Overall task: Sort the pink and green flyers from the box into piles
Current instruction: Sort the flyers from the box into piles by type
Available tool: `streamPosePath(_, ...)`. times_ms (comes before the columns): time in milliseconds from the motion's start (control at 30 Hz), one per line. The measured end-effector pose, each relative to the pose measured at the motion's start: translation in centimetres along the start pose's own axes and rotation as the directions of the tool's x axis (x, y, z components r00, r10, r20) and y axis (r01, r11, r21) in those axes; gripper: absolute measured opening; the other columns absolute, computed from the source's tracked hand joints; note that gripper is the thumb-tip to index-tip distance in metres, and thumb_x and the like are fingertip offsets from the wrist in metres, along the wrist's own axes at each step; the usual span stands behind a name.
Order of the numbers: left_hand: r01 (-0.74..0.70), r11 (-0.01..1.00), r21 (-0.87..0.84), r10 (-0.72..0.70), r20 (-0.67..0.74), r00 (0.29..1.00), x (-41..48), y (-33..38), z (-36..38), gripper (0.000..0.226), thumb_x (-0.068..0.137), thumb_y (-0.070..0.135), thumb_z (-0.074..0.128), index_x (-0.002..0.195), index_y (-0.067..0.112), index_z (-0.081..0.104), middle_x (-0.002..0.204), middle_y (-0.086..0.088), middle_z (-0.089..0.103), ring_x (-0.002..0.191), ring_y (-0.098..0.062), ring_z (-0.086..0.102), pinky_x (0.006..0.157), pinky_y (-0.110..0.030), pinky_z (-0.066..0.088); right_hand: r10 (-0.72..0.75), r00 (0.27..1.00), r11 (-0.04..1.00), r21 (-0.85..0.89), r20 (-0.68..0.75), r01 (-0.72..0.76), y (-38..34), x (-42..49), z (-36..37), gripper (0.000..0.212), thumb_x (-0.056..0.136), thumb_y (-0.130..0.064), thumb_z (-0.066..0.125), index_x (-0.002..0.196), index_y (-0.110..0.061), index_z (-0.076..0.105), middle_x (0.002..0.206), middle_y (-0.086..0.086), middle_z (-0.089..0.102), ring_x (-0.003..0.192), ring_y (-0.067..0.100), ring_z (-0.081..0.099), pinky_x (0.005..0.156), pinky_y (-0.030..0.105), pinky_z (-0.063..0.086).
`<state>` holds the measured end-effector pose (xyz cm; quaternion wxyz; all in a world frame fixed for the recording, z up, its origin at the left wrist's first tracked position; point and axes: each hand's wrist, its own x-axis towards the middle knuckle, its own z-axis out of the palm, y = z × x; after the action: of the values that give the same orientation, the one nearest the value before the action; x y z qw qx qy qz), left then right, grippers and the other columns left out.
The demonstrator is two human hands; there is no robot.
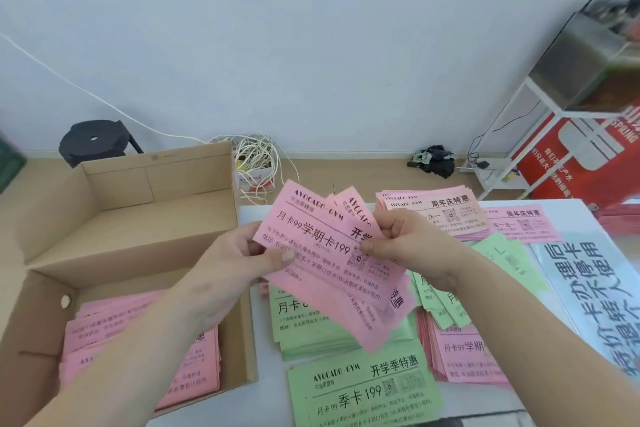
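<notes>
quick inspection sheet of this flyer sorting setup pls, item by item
surface: white table, mostly covered with paper
job's things: cardboard box open, pink flyers inside; green piles and pink piles on the table
clutter: large printed sheet at the table's right edge
hands: left hand grips a fan of pink flyers; right hand pinches its upper sheets
cables: white cord tangle on the floor; black plug and cable by the white rack
surroundings: black stool, red carton, dark cloth on the floor
</notes>
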<state>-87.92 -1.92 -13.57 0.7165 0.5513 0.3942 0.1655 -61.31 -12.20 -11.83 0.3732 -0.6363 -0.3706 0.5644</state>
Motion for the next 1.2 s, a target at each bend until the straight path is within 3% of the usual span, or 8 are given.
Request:
streamPosePath(100, 0.053, 0.984, -0.171, -0.042, 0.068, 0.997, -0.2, -0.6, 1.8, 0.039, 0.089, 0.012, 0.078, 0.126, 0.006, 0.069, 0.124, -0.016, 0.074, 0.105, -0.029, 0.073, 0.087, -0.046, 0.057, -0.017, 0.997, 0.992, 0.127, -0.082, 0.028, 0.3, -0.2, 0.2, 0.031, 0.100, 0.006, 0.057, 0.122, -0.009, 0.073, 0.116, 0.012, 0.077, 0.111, 0.032, 0.073, 0.093, 0.041, 0.060)
streamPosePath(233, -0.030, 0.999, -0.027, 0.026, -0.156, 0.987, 0.0, -1.8, 5.0, 0.022, 0.099, 0.007, 0.066, 0.118, 0.014, 0.074, 0.109, -0.004, 0.080, 0.103, -0.030, 0.075, 0.086, -0.046, 0.060, -0.035, 0.983, 0.969, 0.234, -0.181, 0.077, 0.8, -0.3, 1.5, 0.027, 0.097, 0.003, 0.064, 0.122, -0.006, 0.071, 0.114, 0.015, 0.077, 0.106, 0.035, 0.074, 0.091, 0.045, 0.061)
streamPosePath(367, -0.040, 0.998, 0.049, 0.051, -0.257, 0.965, -0.2, -2.2, 5.5, 0.017, 0.098, 0.010, 0.070, 0.109, 0.019, 0.078, 0.098, 0.005, 0.081, 0.081, -0.010, 0.074, 0.069, -0.025, 0.056, -0.030, 0.937, 0.954, 0.269, -0.348, 0.130, 1.0, -0.8, 2.5, 0.016, 0.086, -0.008, 0.081, 0.098, -0.004, 0.072, 0.097, 0.015, 0.080, 0.084, 0.027, 0.078, 0.067, 0.031, 0.061)
streamPosePath(567, -0.022, 0.996, -0.091, -0.010, -0.333, 0.943, -0.5, -2.8, 4.9, 0.015, 0.100, 0.016, 0.067, 0.108, 0.016, 0.079, 0.103, -0.002, 0.081, 0.100, -0.024, 0.076, 0.087, -0.039, 0.058, -0.038, 0.948, 0.948, 0.289, -0.315, 0.134, 2.3, -0.7, 2.9, 0.011, 0.096, -0.012, 0.070, 0.104, -0.006, 0.075, 0.103, 0.013, 0.079, 0.093, 0.027, 0.077, 0.075, 0.034, 0.061)
streamPosePath(800, 0.021, 0.983, -0.180, -0.069, -0.264, 0.962, -0.4, -2.5, 6.6, 0.030, 0.112, 0.026, 0.043, 0.128, 0.034, 0.067, 0.125, 0.005, 0.074, 0.118, -0.016, 0.069, 0.108, -0.050, 0.049, -0.057, 0.976, 0.997, 0.046, -0.212, 0.068, 2.4, -0.4, 4.6, 0.026, 0.106, -0.010, 0.056, 0.124, -0.025, 0.068, 0.110, -0.004, 0.079, 0.099, 0.016, 0.076, 0.088, 0.040, 0.060)
streamPosePath(1000, 0.032, 0.960, -0.279, -0.096, -0.217, 0.971, -0.5, -3.5, 6.7, 0.058, 0.100, 0.075, 0.032, 0.144, 0.043, 0.051, 0.139, 0.010, 0.067, 0.127, -0.010, 0.064, 0.109, -0.043, 0.046, -0.158, 0.942, 0.930, -0.366, -0.296, 0.041, 2.4, 0.0, 5.0, 0.021, 0.103, -0.024, 0.058, 0.119, -0.037, 0.063, 0.103, -0.013, 0.075, 0.089, 0.000, 0.071, 0.084, 0.033, 0.060)
streamPosePath(1100, 0.008, 0.986, -0.166, -0.062, -0.324, 0.944, -0.5, -3.9, 8.2, 0.023, 0.110, 0.030, 0.050, 0.129, 0.040, 0.058, 0.124, 0.014, 0.073, 0.110, -0.004, 0.070, 0.095, -0.035, 0.055, -0.089, 0.989, 0.915, -0.402, -0.118, 0.035, 2.7, -0.3, 5.0, 0.026, 0.102, -0.029, 0.061, 0.124, -0.042, 0.056, 0.112, -0.020, 0.070, 0.097, -0.011, 0.065, 0.081, 0.012, 0.054)
streamPosePath(1200, 0.071, 0.972, -0.226, -0.140, -0.303, 0.943, -0.1, -3.7, 9.2, 0.027, 0.110, 0.015, 0.047, 0.125, 0.035, 0.059, 0.117, 0.010, 0.076, 0.109, -0.014, 0.073, 0.097, -0.046, 0.058, -0.057, 0.989, 0.913, -0.407, -0.134, -0.002, 2.5, -0.4, 4.5, 0.026, 0.104, -0.028, 0.057, 0.126, -0.042, 0.055, 0.114, -0.018, 0.072, 0.097, 0.000, 0.070, 0.081, 0.025, 0.058)
